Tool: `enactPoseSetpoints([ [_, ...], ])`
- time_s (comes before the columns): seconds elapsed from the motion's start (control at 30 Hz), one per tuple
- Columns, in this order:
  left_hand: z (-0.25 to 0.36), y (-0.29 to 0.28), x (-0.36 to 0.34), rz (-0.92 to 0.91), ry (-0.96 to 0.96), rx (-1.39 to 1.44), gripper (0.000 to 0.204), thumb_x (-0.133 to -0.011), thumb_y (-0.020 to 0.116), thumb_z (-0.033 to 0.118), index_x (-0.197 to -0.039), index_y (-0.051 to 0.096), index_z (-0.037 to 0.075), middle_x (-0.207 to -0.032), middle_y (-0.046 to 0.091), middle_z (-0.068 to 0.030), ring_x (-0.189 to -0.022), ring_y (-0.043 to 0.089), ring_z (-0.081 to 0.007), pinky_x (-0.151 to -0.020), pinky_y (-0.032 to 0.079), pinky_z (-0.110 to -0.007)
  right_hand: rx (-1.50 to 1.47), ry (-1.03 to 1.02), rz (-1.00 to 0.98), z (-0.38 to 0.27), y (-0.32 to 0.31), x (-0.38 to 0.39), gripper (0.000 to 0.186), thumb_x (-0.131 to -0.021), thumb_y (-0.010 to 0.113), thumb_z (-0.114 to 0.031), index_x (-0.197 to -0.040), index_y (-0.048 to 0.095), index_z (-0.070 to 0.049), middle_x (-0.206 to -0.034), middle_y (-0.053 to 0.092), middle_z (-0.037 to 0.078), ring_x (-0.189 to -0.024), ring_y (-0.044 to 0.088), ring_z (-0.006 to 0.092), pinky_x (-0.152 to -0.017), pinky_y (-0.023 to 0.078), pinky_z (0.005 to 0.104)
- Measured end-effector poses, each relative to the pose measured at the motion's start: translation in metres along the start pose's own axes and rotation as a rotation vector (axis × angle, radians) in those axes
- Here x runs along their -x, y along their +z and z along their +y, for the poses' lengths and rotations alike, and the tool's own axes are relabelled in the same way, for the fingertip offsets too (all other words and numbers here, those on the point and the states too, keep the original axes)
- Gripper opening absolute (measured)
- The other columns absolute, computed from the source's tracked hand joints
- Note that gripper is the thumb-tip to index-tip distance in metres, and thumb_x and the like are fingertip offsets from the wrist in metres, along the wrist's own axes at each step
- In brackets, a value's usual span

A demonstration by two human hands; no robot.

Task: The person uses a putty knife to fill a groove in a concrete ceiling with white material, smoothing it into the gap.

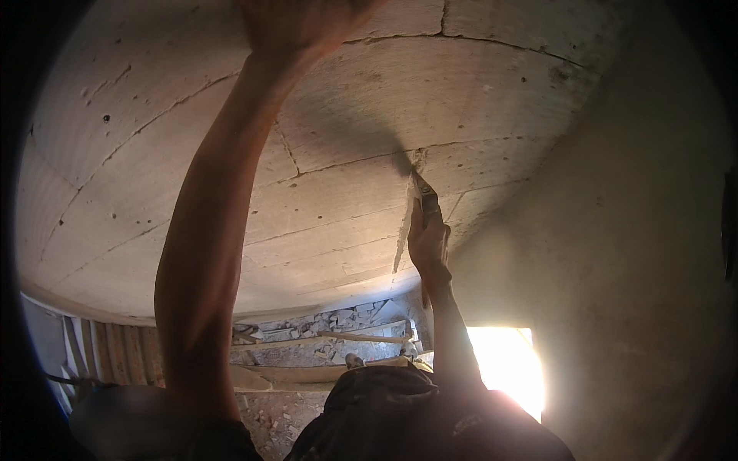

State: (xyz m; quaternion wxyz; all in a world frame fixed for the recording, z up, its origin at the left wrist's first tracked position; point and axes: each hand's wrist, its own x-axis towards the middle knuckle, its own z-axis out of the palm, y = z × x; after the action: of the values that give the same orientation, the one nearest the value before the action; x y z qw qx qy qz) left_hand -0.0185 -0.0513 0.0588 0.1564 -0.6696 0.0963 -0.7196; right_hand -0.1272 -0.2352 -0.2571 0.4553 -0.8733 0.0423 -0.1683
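Note:
A pale block wall [323,223] with dark joints fills most of the view. My right hand [429,244] is wrapped round a hand tool [427,194] with a dark, narrow metal head; its exact kind is unclear. The tool's tip meets or nearly meets the wall at a joint. Just left of the tool, a rough groove [401,242] runs down the blocks. My left hand [300,27] is raised high at or near the wall. Its fingers are cut off by the upper edge, so what it touches is hidden.
A plain grey wall [615,269] meets the block wall at the right. Below it is a bright opening [507,365]. Down below lie rubble [361,315] and wooden planks [300,374]. Upright boards [115,349] stand at the lower left.

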Motion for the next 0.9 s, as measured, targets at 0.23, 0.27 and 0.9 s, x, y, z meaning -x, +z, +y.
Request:
enactPoseSetpoints([
  [0.23, -0.005, 0.001, 0.002, 0.079, 0.04, -0.032, 0.079, -0.09, 0.053, 0.053, -0.159, 0.026, 0.028, -0.167, 0.018, -0.0095, -0.15, 0.025, -0.0264, -0.105, 0.022, -0.049, -0.239, -0.393, 0.447, -0.026, -0.017, 0.024, 0.026, -0.1, 0.058, -0.024, -0.107, 0.062, 0.001, -0.071, 0.064, 0.023, -0.05, 0.063, 0.0279, -0.047, 0.048, 0.0397],
  [0.27, 0.0, 0.001, 0.0, 0.03, 0.024, -0.048, 0.079, -0.09, 0.053, 0.053, -0.159, 0.026, 0.027, -0.167, 0.018, -0.0094, -0.149, 0.025, -0.0265, -0.105, 0.022, -0.049, -0.119, -0.357, 0.444, -0.01, -0.007, 0.02, 0.026, -0.1, 0.058, -0.024, -0.107, 0.062, 0.0, -0.071, 0.064, 0.023, -0.05, 0.063, 0.0296, -0.047, 0.047, 0.0402],
  [0.9, -0.002, 0.004, 0.004, -0.012, 0.017, -0.173, 0.079, -0.09, 0.054, 0.053, -0.159, 0.026, 0.027, -0.167, 0.02, -0.0104, -0.15, 0.024, -0.0281, -0.106, 0.024, -0.049, -0.215, 0.004, 0.094, 0.0, -0.015, 0.018, 0.033, -0.102, 0.05, -0.025, -0.108, 0.061, 0.006, -0.058, 0.056, 0.023, -0.056, 0.062, 0.0417, -0.049, 0.045, 0.0443],
])
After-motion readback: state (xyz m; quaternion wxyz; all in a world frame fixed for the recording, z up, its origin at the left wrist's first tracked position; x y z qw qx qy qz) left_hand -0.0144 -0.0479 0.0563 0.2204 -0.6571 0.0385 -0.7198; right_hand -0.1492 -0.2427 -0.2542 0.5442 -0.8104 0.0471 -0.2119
